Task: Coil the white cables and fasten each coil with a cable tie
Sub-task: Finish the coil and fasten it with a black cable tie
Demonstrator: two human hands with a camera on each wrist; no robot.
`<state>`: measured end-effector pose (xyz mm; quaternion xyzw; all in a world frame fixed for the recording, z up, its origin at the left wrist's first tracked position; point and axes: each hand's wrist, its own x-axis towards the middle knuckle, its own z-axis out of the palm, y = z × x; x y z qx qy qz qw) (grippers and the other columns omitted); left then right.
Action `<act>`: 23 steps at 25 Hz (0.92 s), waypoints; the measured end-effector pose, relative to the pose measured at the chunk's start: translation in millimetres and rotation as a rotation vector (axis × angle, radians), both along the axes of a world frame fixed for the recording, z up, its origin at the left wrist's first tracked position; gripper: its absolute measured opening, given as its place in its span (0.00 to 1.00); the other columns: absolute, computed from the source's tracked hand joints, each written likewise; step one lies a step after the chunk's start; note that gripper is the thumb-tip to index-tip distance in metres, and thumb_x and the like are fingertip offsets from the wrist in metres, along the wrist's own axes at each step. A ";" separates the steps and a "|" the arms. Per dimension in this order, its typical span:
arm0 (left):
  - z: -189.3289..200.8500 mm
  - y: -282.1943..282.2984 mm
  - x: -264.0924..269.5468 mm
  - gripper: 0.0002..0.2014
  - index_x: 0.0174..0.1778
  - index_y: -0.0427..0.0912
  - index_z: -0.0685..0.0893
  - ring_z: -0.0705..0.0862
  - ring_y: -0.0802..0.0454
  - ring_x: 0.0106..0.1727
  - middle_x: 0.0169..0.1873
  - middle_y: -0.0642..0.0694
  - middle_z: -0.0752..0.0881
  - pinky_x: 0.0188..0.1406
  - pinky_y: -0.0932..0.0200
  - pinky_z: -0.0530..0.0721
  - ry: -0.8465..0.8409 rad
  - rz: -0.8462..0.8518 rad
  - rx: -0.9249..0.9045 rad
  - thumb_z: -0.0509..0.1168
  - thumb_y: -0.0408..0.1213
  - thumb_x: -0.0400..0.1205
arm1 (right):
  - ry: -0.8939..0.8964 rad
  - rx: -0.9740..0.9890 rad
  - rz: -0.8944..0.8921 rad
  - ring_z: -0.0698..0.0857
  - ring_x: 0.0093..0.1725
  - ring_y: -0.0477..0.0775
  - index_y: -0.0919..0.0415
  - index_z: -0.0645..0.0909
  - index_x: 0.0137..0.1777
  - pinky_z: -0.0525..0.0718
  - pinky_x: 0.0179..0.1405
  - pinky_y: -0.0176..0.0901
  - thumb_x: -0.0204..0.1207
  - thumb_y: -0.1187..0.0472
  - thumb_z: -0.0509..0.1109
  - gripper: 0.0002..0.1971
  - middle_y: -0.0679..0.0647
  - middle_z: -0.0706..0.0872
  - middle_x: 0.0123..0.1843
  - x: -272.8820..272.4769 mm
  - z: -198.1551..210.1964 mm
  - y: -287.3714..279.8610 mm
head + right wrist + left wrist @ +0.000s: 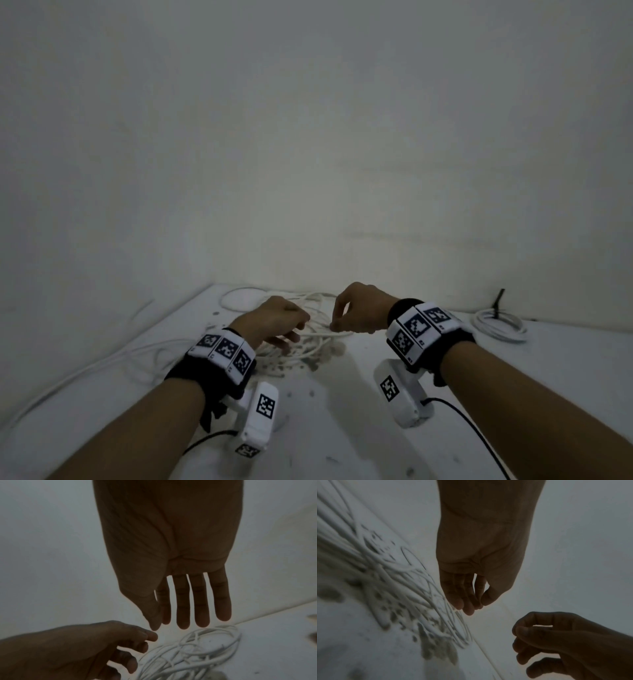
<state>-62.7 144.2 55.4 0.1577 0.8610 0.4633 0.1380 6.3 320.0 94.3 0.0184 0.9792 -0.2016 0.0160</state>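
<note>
white table against bare pale wall — tangled white cables

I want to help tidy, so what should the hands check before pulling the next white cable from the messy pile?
1. Tangled white cables within reach, just under both hands: ok.
2. Left hand free to grab: ok, fingers relaxed, nothing held.
3. Right hand has a cable end: cannot tell; thumb and forefinger meet, but it is too dim.
4. One cable separated from the pile: not ok, strands cross everywhere.
5. Spare cable tie in sight: not ok; the only black tie seems to be on the finished coil.
</note>
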 end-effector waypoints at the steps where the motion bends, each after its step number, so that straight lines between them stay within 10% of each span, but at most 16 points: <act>1: -1.4 -19.6 -3.0 0.11 0.54 0.39 0.87 0.87 0.54 0.36 0.46 0.45 0.88 0.29 0.62 0.85 0.047 0.002 -0.061 0.66 0.41 0.84 | -0.017 0.053 0.050 0.82 0.37 0.47 0.60 0.89 0.51 0.80 0.33 0.37 0.77 0.53 0.77 0.11 0.50 0.87 0.43 -6.6 -1.1 -17.0; 6: -13.9 -122.2 -17.9 0.12 0.54 0.42 0.89 0.87 0.56 0.39 0.45 0.47 0.90 0.34 0.64 0.86 0.258 0.014 -0.455 0.65 0.43 0.82 | -0.090 0.277 0.271 0.85 0.63 0.61 0.63 0.87 0.61 0.84 0.57 0.49 0.78 0.55 0.76 0.16 0.60 0.86 0.65 -38.2 -18.9 -111.4; 15: -8.5 -206.8 -15.5 0.19 0.57 0.52 0.89 0.84 0.57 0.51 0.47 0.54 0.87 0.50 0.65 0.80 0.178 -0.088 -0.628 0.76 0.56 0.73 | -0.187 0.439 0.428 0.85 0.64 0.63 0.64 0.86 0.65 0.84 0.57 0.48 0.75 0.57 0.79 0.20 0.62 0.86 0.66 -71.2 -54.2 -192.9; 19: -17.6 -215.9 -12.4 0.18 0.56 0.52 0.91 0.85 0.57 0.57 0.52 0.55 0.89 0.63 0.58 0.82 0.109 -0.110 -0.473 0.68 0.59 0.78 | -0.024 0.325 0.374 0.87 0.56 0.63 0.62 0.89 0.55 0.85 0.53 0.48 0.79 0.48 0.74 0.17 0.61 0.89 0.57 -75.2 -35.1 -177.5; 23: -9.5 -212.0 0.2 0.44 0.51 0.42 0.92 0.89 0.46 0.53 0.46 0.45 0.92 0.62 0.49 0.81 -0.108 -0.004 -0.141 0.40 0.72 0.81 | 0.231 0.035 0.199 0.85 0.56 0.60 0.51 0.83 0.45 0.76 0.50 0.41 0.82 0.43 0.69 0.13 0.59 0.87 0.54 -82.2 25.7 -140.6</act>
